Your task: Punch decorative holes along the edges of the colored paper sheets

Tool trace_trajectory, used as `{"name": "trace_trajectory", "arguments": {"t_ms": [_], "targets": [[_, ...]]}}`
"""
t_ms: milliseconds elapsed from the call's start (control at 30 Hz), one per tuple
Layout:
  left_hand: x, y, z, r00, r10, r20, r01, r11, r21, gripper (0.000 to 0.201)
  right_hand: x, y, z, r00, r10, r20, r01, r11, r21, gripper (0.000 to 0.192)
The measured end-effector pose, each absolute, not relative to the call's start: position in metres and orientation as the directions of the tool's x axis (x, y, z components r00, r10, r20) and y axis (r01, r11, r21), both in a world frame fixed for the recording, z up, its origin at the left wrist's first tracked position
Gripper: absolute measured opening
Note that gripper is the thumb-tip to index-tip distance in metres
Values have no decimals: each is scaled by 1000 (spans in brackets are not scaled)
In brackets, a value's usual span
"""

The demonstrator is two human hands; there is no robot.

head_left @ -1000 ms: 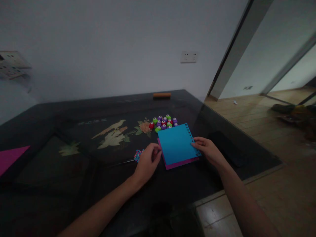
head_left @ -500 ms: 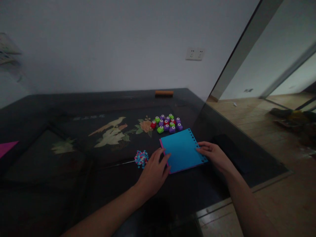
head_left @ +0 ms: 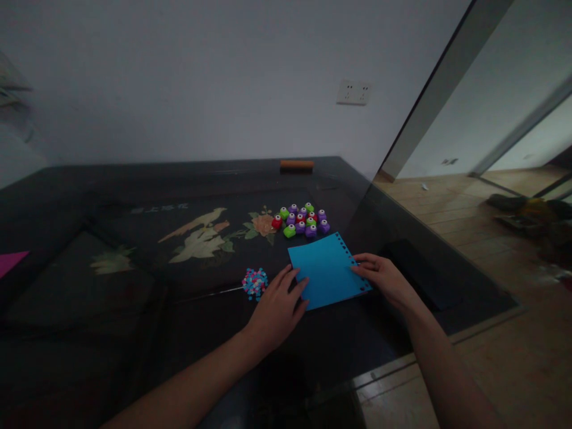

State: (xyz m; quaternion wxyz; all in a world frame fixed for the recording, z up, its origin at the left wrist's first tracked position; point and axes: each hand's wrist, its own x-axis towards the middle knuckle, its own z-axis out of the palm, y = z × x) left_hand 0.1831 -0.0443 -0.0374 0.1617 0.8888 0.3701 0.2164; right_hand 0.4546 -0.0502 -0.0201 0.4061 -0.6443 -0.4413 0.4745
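Nearest, two bare forearms are seen reaching over the near edge of the dark glass-topped table point(head_left: 134, 333) toward a blue paper sheet point(head_left: 326, 271), which is laid flat on the tabletop. The left hand point(head_left: 277, 304) is rested at the sheet's left near corner, with its fingers spread slightly apart and the tips laid on the paper's edge; nothing is clamped. The right hand point(head_left: 384, 279) is placed at the sheet's right edge, beside a row of punched holes, its fingers held loosely together and pressed flat on the paper. Just left of the sheet, a small heap of pink and blue paper bits point(head_left: 255, 282) is seen, close to the left hand's fingertips. Beyond the sheet, a cluster of small red, green and purple punches point(head_left: 301, 221) is gathered. Farther beyond, an orange bar point(head_left: 297, 165) is set by the table's far edge. Well left of the sheet, a pink paper corner point(head_left: 11, 261) is visible.
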Motion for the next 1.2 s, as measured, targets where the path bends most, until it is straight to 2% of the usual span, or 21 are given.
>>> {"name": "trace_trajectory", "arguments": {"t_ms": [267,400,500,567,600,667,767,1067,1200], "targets": [[183,-44,-37,620,739,262,568,-654,499,39,463,-46,-24,311,944,-109,286,-202,-937,45],[182,-42,-34,570,780,259,515,-585,626,42,467,-44,-29,374,927,-19,335,-154,-930,42],[182,-39,-31,420,884,203,371,-372,851,42,466,-43,-30,376,926,34,342,-104,-934,38],[184,-37,-29,317,945,80,194,-148,970,40,463,-43,-30,358,931,67,341,-64,-938,34],[184,-36,-27,287,958,16,104,-48,993,39,462,-42,-30,346,935,77,344,-50,-938,31],[186,-36,-25,264,962,-71,-24,81,996,39,459,-42,-30,323,943,76,354,-46,-934,27],[187,-35,-24,272,955,-120,-107,154,982,40,456,-42,-29,294,955,49,365,-65,-929,24],[190,-28,-21,300,933,-199,-302,291,908,42,454,-40,-31,275,961,40,345,-60,-937,22],[188,-32,-15,295,936,-194,-288,280,916,39,456,-39,-33,257,964,72,393,-36,-919,24]]}}
